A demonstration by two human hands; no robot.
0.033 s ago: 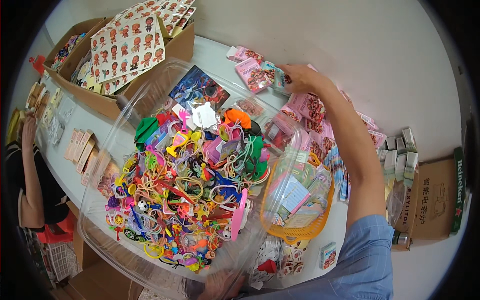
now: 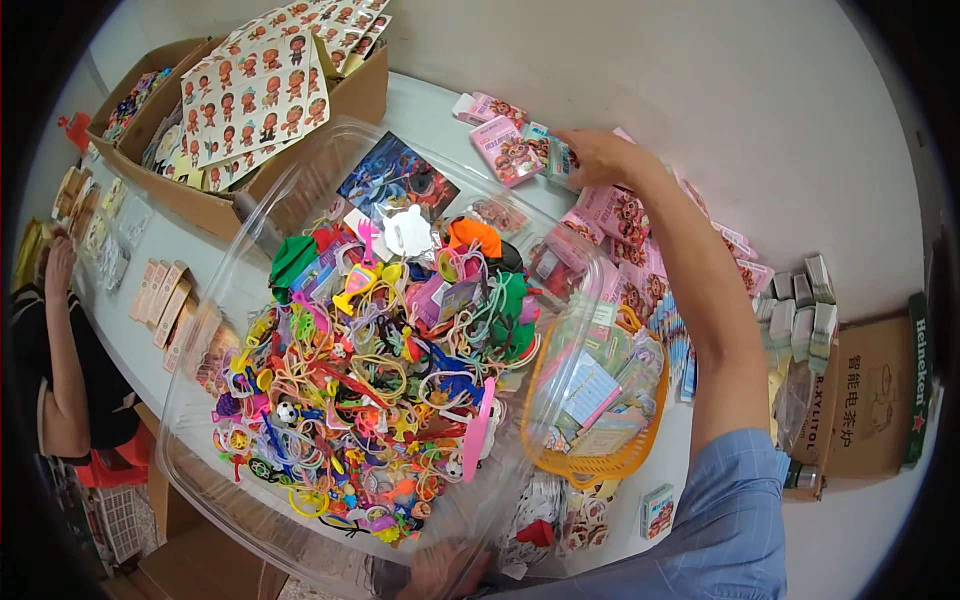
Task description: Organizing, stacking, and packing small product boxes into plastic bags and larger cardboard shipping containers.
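Note:
At the back of the table, my right hand (image 2: pixel 603 158) reaches over a heap of pink boxes (image 2: pixel 612 212). Its fingers are bent down onto a small teal box (image 2: pixel 560 163), which they grip at the end nearest me. My left hand (image 2: pixel 448 568) is low at the front edge, seen through the wall of a clear plastic tub (image 2: pixel 215 480); its fingers are hidden. Inside the tub lies a mixed pile of small colourful toys and cords (image 2: pixel 370 390), with a dark printed card (image 2: pixel 398 180) on the far side.
An orange basket (image 2: pixel 590 466) of packets stands right of the tub. Cardboard boxes (image 2: pixel 355 95) with sticker sheets (image 2: pixel 255 95) sit back left. Card stacks (image 2: pixel 800 310) and a carton (image 2: pixel 862 400) are at right. Another person's arm (image 2: pixel 62 350) is at far left.

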